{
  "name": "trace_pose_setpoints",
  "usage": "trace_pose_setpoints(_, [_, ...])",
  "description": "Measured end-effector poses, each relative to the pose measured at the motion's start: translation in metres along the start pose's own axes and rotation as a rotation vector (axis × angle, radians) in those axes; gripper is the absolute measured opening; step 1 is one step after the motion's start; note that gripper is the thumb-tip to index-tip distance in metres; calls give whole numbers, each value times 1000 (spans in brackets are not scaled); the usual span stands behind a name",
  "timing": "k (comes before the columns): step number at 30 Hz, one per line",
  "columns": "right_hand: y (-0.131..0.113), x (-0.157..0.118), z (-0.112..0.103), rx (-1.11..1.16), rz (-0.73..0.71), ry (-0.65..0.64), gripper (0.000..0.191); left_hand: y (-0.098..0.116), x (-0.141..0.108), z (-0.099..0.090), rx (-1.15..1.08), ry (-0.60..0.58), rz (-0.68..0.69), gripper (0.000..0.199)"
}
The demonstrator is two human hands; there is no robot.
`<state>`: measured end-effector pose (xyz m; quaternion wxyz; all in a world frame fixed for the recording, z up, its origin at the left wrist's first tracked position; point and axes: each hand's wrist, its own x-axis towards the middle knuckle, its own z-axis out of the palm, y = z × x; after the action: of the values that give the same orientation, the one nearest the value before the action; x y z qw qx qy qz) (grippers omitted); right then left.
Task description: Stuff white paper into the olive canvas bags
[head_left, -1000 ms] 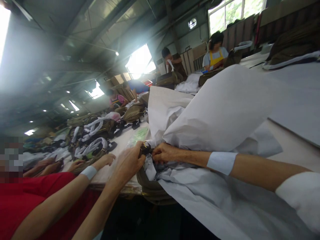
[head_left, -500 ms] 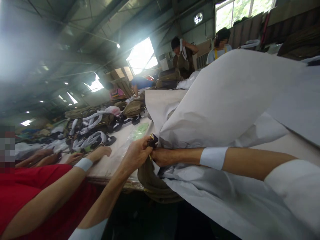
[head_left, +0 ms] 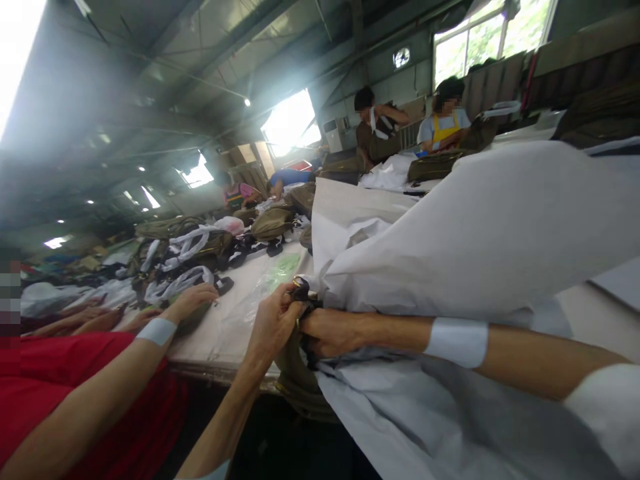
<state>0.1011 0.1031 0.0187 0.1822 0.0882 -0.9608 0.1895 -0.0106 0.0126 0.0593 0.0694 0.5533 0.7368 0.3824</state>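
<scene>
The person's left hand [head_left: 273,327] pinches a small metal buckle [head_left: 301,287], the right hand [head_left: 330,332] closes on the olive canvas bag [head_left: 297,383] at the desk [head_left: 220,350] edge beside white paper [head_left: 475,233], a step which seems to need both hands.

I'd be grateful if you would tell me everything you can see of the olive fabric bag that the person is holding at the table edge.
The olive fabric bag looks like matte canvas and is mostly hidden. It hangs limp and folded over the edge of the table, with its upper part gathered between the left hand and the right hand. A dark fitting with a brass-coloured metal piece sticks up between the hands. Crumpled white paper touches the bag on its right, covering the rest.
</scene>
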Motion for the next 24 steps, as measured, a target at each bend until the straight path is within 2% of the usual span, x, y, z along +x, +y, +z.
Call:
trace_pose_setpoints(4, [-7,-14,-73,-205,41,224,19,-1,1,9,-59,40,-23,29])
trace_pose_setpoints(6, [-5,-4,-104,-342,14,238,25,2,-1,14,-108,57,-34,30])
trace_pose_setpoints(8, [2,13,-124,-484,-5,116,38,4,-5,16,-118,79,-48,30])
trace_pose_setpoints(11, [9,26,-135,-651,191,-180,49,4,-12,16,-71,124,-76,30])
trace_pose_setpoints(13, [4,17,-133,-668,323,-349,56,2,-15,16,-53,160,-98,29])
trace_pose_setpoints(14, [-1,8,-130,-653,348,-406,58,2,-16,15,-43,175,-102,28])
trace_pose_setpoints(16, [-13,-15,-118,-598,319,-440,52,4,-16,16,-7,188,-93,26])
trace_pose_setpoints(19, [-26,-43,-88,-493,177,-271,26,11,-19,19,76,177,-54,29])
trace_pose_setpoints(22, [-24,-55,-46,-352,-11,-133,28,19,-30,26,192,194,-18,30])
trace_pose_setpoints(24, [-19,-57,-17,-301,-47,-77,30,24,-41,33,289,200,22,29])
